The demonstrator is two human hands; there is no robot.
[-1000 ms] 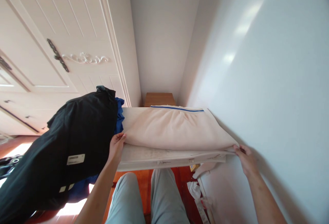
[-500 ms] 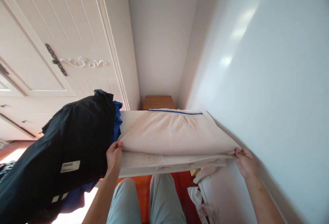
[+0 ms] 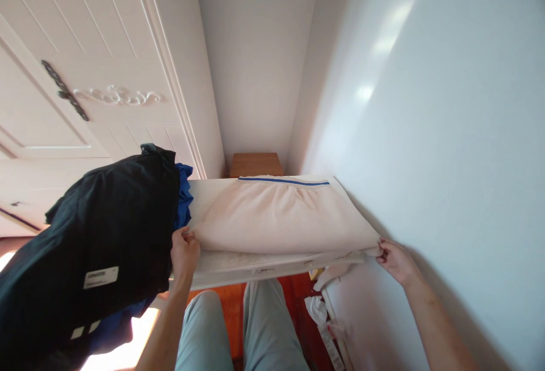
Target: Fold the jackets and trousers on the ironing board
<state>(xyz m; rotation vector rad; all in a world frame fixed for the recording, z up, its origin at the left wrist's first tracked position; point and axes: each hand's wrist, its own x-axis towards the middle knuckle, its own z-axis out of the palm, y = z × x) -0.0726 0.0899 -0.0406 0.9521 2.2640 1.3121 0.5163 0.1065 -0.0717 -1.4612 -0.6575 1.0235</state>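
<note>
A pale pink cloth garment with a dark blue stripe along its far edge [image 3: 272, 220] lies spread over a narrow white board [image 3: 232, 260]. My left hand [image 3: 185, 252] pinches its near left corner, right beside a pile of black clothing. At the near right corner, close to the wall, my right hand [image 3: 394, 257] grips the cloth between thumb and fingers. The near edge is pulled fairly straight between both hands, while small creases show below the stripe.
Black clothing [image 3: 123, 212] with a white label covers the board's left end, with blue fabric [image 3: 184, 195] under it. A white cabinet [image 3: 114, 36] stands left, a pale wall [image 3: 447, 133] right. A wooden box-like piece [image 3: 255, 164] is behind. White crumpled material [image 3: 317, 308] lies at lower right.
The view has shifted slightly, so most things appear further left. Both hands still hold the cloth's near corners; the right hand has come a little closer to the left.
</note>
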